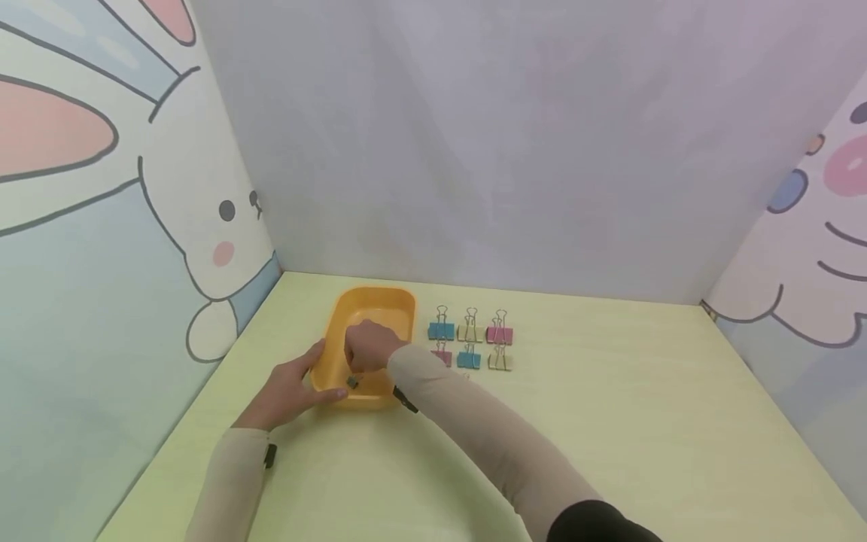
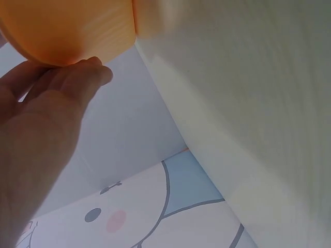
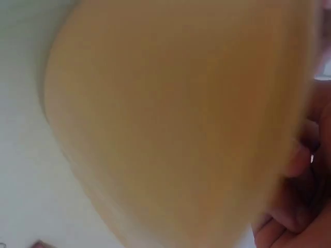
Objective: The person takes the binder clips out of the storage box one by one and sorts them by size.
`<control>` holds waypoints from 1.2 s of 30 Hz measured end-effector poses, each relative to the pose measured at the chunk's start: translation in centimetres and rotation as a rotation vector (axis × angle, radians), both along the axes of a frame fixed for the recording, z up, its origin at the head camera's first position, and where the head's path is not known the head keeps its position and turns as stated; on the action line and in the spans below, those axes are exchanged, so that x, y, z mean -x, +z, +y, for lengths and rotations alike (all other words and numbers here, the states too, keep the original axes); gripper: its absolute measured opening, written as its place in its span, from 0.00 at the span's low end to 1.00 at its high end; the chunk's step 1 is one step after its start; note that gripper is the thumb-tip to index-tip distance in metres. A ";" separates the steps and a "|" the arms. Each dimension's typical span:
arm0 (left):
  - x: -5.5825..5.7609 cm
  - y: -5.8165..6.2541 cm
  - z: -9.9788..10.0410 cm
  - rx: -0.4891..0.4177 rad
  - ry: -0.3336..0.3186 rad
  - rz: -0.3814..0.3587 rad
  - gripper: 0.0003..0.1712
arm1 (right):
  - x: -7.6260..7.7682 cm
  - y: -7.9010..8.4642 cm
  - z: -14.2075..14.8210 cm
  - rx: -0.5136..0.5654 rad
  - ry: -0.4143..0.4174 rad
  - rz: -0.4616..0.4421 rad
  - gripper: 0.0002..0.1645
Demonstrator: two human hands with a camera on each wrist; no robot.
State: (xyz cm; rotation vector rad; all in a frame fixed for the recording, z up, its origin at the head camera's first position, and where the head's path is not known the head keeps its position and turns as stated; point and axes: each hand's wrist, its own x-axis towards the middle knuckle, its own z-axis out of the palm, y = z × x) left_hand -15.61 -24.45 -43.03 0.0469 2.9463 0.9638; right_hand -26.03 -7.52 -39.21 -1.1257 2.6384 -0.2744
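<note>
An orange plastic tray [image 1: 400, 301] sits on the left part of the table. My left hand [image 1: 284, 390] holds its near left corner, the thumb at the front rim and the fingers along the left wall. In the left wrist view those fingers [image 2: 77, 77] lie against the outside of the tray. My right hand [image 1: 371, 346] reaches down into the tray with curled fingers. Just below it in the head view is a small dark teal binder clip [image 1: 352, 382]; I cannot tell whether the fingertips pinch it. The tray wall [image 3: 170, 124] blocks most of the right wrist view.
Right of the tray, binder clips stand in rows: blue [image 1: 441, 331], yellow [image 1: 470, 333] and pink [image 1: 500, 336] behind; pink [image 1: 443, 358], blue [image 1: 469, 360] and yellow [image 1: 500, 362] in front. My right sleeve [image 1: 474, 421] partly covers the nearer ones. Walls enclose the table [image 1: 630, 421].
</note>
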 end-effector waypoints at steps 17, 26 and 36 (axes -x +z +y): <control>0.0 0.4 0.3 -0.002 -0.007 -0.010 0.66 | -0.7 -1.4 -0.2 0.006 -0.100 0.027 0.13; 0.0 0.2 0.1 -0.002 0.004 -0.047 0.66 | -0.6 -1.6 0.6 0.113 -0.011 0.049 0.07; 0.1 -0.1 -0.1 0.025 0.007 -0.044 0.68 | 0.2 -0.4 3.1 0.267 0.037 0.052 0.06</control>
